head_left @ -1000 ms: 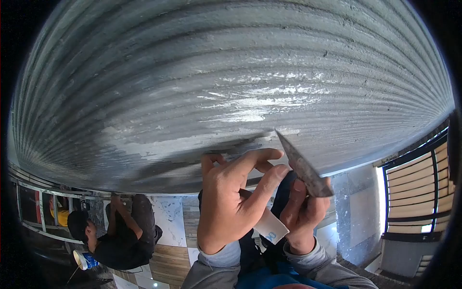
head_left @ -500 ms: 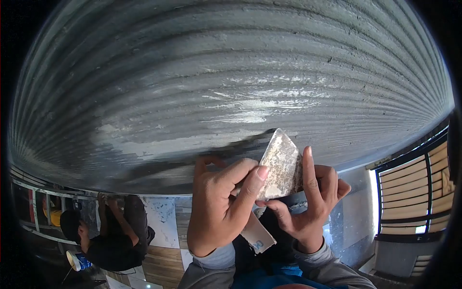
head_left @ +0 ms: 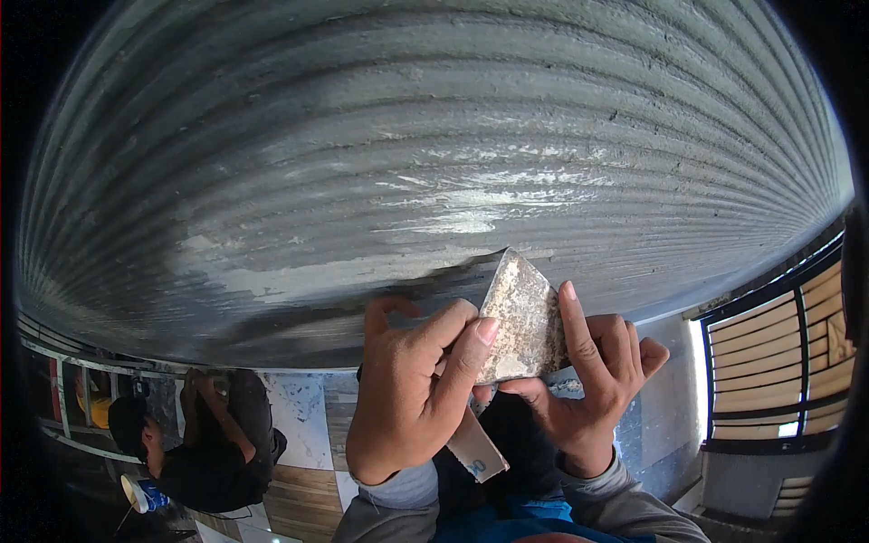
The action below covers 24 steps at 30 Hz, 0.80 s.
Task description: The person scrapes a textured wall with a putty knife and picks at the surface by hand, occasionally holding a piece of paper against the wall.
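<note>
In front of a grey ridged surface (head_left: 434,127) with pale filler smears, I hold a flat, pointed plate (head_left: 523,317) crusted with dried whitish-brown filler. My left hand (head_left: 403,398) is closed on its left edge, thumb lying across the face. My right hand (head_left: 597,389) is at the other side, its index finger stretched along the right edge and its thumb at the bottom edge. A beige strip (head_left: 478,448) with blue marking sticks out below my left hand; whether it joins the plate is hidden.
A co-worker in dark clothes (head_left: 213,471) is at the lower left, beside a white and blue bucket (head_left: 145,495). Metal rails (head_left: 68,407) stand behind. Wood-look and pale tiles (head_left: 303,498) cover the floor. A dark-framed barred window (head_left: 769,362) is at the right.
The plate has shifted slightly left and down with both hands still on it, and it has tilted a little. The smears on the ridged surface look the same.
</note>
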{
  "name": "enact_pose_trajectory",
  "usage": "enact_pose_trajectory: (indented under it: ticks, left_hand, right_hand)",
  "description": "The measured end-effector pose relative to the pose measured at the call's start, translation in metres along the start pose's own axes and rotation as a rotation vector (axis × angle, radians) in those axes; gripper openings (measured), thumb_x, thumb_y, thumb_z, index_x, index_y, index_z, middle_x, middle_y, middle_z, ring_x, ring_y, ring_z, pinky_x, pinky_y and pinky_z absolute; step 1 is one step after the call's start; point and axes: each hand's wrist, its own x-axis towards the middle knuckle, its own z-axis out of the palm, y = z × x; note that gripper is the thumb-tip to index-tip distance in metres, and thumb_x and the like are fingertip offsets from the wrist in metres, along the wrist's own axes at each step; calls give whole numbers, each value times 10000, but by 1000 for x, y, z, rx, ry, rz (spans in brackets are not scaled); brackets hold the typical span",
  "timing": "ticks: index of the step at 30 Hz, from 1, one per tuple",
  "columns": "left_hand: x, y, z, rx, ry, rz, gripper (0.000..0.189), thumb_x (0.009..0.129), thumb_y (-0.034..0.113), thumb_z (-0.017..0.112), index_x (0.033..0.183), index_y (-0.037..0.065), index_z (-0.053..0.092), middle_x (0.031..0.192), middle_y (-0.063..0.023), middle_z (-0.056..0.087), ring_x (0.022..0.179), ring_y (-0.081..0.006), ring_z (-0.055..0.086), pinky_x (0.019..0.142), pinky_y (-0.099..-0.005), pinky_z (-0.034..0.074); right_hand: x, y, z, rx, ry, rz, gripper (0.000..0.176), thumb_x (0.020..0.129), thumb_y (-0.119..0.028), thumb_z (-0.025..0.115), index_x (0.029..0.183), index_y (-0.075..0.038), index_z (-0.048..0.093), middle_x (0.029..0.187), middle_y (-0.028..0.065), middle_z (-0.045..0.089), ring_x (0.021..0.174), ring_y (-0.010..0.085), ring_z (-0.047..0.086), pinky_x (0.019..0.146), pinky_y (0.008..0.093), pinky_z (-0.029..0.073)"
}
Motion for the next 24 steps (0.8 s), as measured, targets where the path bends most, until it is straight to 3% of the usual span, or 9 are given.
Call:
enact_pose_trajectory:
  ticks: [6,15,17,24]
  left_hand:
    - [2,7,-6,13,-57,-65,288,1053,264,486,910,75,650,533,15,613,489,-113,655,959,-429,274]
    - [3,7,-11,105,-100,27,285,1046,255,490,886,69,635,478,14,572,457,-130,610,945,-429,292]
    - [2,5,-9,69,-93,-5,288,1045,260,488,885,67,630,463,11,559,442,-142,583,928,-431,296]
    - [3,0,-6,13,-71,-39,287,1043,264,482,884,69,622,465,6,563,433,-163,561,897,-430,301]
  right_hand:
    - [3,-1,-5,-18,-21,12,1014,650,-860,584,1326,-108,654,792,-16,534,763,159,479,825,371,262]
    - [5,-4,-14,-17,-85,16,1016,643,-866,586,1325,-116,657,775,-20,544,746,159,466,815,370,262]
    - [7,-4,-13,84,-39,3,930,621,-723,731,1364,-172,634,779,-57,495,718,133,447,781,367,238]
    - [7,-6,-11,86,-34,27,937,608,-712,748,1360,-164,636,779,-58,509,725,130,458,789,366,240]
